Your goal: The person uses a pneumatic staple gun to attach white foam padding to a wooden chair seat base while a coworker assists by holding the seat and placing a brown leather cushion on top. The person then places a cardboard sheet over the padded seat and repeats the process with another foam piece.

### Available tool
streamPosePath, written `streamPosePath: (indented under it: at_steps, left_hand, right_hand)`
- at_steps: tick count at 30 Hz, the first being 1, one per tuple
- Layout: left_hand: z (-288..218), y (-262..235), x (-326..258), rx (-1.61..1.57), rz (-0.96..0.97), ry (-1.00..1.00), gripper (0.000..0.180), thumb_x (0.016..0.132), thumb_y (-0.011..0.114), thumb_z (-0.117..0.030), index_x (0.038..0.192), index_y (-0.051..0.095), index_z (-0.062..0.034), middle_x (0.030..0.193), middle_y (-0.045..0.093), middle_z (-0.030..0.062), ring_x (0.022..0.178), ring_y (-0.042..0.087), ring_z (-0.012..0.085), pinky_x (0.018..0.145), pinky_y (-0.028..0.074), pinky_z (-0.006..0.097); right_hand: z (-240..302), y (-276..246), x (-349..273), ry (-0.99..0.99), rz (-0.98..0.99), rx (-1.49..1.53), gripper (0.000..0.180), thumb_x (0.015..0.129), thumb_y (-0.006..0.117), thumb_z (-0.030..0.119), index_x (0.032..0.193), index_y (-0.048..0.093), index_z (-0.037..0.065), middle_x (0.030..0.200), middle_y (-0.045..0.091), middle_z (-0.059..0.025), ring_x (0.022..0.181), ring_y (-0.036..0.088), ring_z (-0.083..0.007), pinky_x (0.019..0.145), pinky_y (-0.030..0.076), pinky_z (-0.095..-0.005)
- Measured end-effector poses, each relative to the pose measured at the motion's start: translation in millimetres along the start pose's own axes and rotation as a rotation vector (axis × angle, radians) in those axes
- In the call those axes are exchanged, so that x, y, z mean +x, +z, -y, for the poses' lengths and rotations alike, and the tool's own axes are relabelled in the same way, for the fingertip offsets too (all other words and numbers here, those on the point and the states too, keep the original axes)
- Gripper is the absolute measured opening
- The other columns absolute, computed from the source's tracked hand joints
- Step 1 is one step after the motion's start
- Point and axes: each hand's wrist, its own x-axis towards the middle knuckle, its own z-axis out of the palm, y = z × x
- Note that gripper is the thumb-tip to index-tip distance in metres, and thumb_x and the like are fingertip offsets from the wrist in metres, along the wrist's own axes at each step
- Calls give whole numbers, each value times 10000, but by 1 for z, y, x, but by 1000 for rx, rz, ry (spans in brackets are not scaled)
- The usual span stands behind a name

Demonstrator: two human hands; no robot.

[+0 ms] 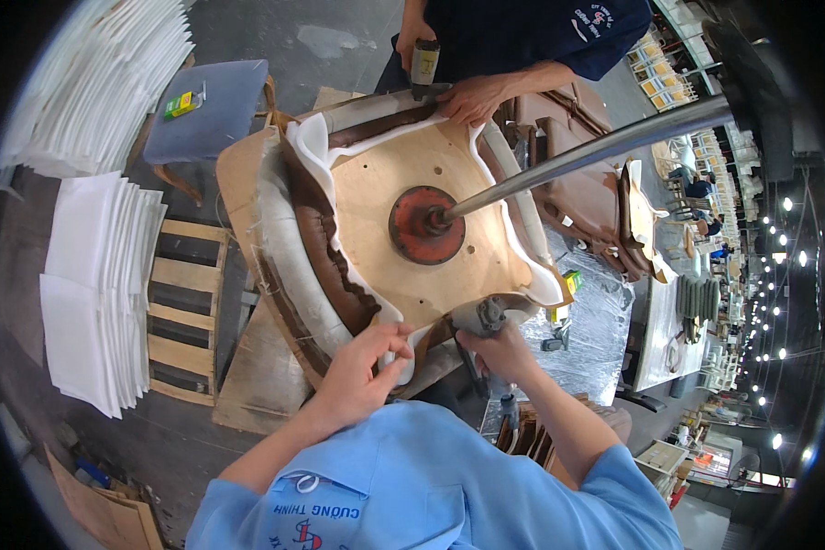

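left hand [362, 367] pinches brown leather edge [316, 243] taut over plywood seat base [403, 174], right hand [495, 348] wrapped round staple gun [484, 316]; keep pull even tbh, fire close to fingers

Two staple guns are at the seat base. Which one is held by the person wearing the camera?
The grey staple gun at the near edge, gripped by the right hand. The other gun is at the far edge, in a co-worker's hand.

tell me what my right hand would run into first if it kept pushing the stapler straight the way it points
Most likely the brown leather edge folded over the plywood seat base. The right hand holds the staple gun aimed up into that rim, beside the left hand pinching the white padding. Depth is hard to judge.
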Motion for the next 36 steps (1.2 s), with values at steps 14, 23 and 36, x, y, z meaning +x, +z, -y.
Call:
streamPosePath:
  at_steps: [14,23,36]
  left_hand:
    - [-18,42,-57,44,458,-91,193,1006,736,-156,1167,714,-52,1466,692,149,1257,713,310,991,578,399]
    - [3,109,-43,444,282,-60,279,953,757,-128,1218,739,-42,1577,604,230,1405,625,385,1122,528,428]
    - [51,180,-33,1015,-70,-199,797,907,787,-163,1628,464,-57,1704,445,183,1586,397,435,1322,261,611]
  right_hand:
    - [-169,28,-89,-102,-659,541,216,985,852,171,1051,709,23,820,712,-40,664,672,-148,599,538,-323]
    - [-354,-29,-63,344,-757,847,141,956,845,77,1034,738,31,837,698,-45,593,624,-185,505,496,-357]
    - [-501,-172,123,397,-521,873,333,913,885,80,1203,749,-8,1004,765,-84,779,712,-231,673,559,-408]
